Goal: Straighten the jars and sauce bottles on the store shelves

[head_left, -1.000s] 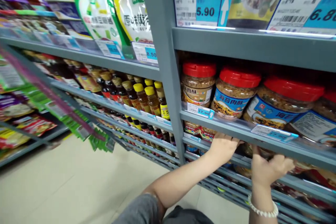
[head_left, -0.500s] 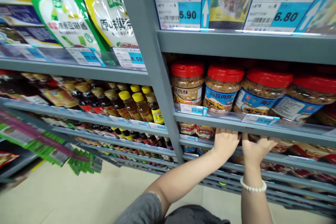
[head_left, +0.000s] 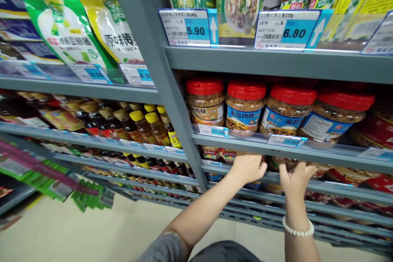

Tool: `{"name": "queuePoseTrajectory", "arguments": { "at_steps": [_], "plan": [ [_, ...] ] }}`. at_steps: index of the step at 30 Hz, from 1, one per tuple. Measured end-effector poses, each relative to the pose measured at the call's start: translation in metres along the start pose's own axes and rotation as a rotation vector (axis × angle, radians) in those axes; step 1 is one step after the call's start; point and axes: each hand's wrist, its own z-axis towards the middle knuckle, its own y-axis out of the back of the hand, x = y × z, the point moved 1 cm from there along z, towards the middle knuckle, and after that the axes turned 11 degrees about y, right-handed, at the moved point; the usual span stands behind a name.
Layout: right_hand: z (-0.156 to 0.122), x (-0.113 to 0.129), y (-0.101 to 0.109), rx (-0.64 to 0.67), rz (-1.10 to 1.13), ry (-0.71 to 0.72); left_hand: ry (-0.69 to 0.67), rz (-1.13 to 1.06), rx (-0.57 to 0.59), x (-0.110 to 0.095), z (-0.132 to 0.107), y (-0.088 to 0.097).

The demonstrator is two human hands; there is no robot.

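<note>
My left hand [head_left: 249, 168] reaches into the lower shelf. Its thumb sticks out to the right, while the shelf edge above hides the fingers; what they touch cannot be seen. Left of it stand small jars with red labels [head_left: 211, 154]. My right hand [head_left: 295, 178], below a white beaded bracelet [head_left: 297, 226], is at the same shelf with thumb and fingers apart, the fingertips partly hidden. A dark jar [head_left: 274, 163] shows in the gap between both hands. Directly above, red-lidded jars [head_left: 245, 108] with blue labels stand in a row.
A grey upright post [head_left: 159, 49] divides the shelving. Sauce bottles [head_left: 156, 129] and standing pouches [head_left: 61, 24] fill the left bay. Price tags [head_left: 282, 30] line the shelf edges. Green packets [head_left: 92, 196] hang at far left above the pale floor [head_left: 129, 221].
The view has shifted, so the shelves appear further left and slightly lower. My left hand has moved left, away from the right hand, widening the gap where the dark jar shows.
</note>
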Motion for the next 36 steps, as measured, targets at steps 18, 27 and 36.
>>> {"name": "queuePoseTrajectory", "arguments": {
  "at_steps": [18, 27, 36],
  "plan": [
    [-0.017, -0.019, 0.007, 0.173, 0.056, -0.075, -0.088, 0.036, 0.173, 0.03, 0.006, 0.01],
    [-0.027, 0.037, 0.025, -0.15, 0.136, -0.104, -0.17, -0.045, -0.191, 0.055, -0.03, 0.032],
    [-0.006, 0.092, -0.013, 0.058, 0.072, 0.097, 0.031, -0.123, -0.348, 0.097, -0.058, 0.044]
  ]
}}
